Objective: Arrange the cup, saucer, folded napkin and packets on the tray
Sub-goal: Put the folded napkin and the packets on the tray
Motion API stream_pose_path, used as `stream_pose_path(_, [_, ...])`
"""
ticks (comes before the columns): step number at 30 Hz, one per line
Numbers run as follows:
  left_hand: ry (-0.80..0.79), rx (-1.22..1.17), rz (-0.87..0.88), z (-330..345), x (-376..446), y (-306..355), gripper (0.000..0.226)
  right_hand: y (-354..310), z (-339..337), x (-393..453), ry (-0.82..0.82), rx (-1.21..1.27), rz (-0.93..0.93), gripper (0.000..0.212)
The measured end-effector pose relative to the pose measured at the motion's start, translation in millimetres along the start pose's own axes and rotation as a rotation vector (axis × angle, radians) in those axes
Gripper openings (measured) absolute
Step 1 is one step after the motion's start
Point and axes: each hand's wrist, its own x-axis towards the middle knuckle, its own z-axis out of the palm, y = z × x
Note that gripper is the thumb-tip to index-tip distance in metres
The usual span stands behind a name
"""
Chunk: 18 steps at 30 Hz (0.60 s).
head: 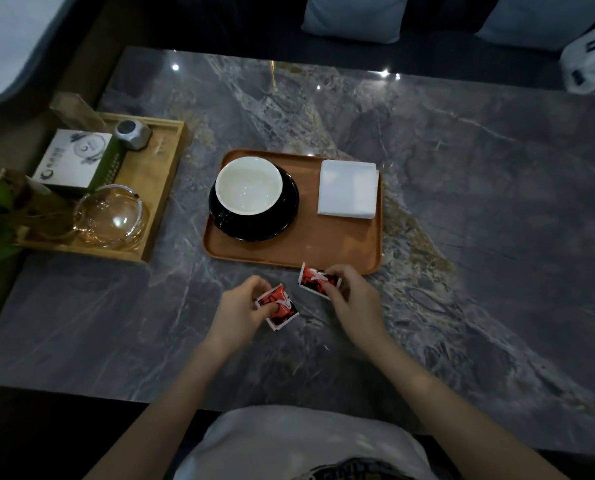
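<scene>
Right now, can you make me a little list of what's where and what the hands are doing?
tray: brown, on the marble table
saucer: black, left part of tray
cup: white, on saucer, looks empty
napkin: white, folded, right part of tray
left hand: pinching a red packet over the table
right hand: pinching another red packet by the tray's near edge
packets on tray: none yet

Bare forearms, white top (303,441) with dark print.
</scene>
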Motion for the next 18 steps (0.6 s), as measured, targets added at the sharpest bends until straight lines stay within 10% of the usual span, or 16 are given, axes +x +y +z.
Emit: stream_pose_path(18, [-0.152, -0.508, -0.126, 20.4, 71.2, 56.8, 0.037, 28.0, -60.1, 73.3, -0.093, -0.145, 0.168, 0.015])
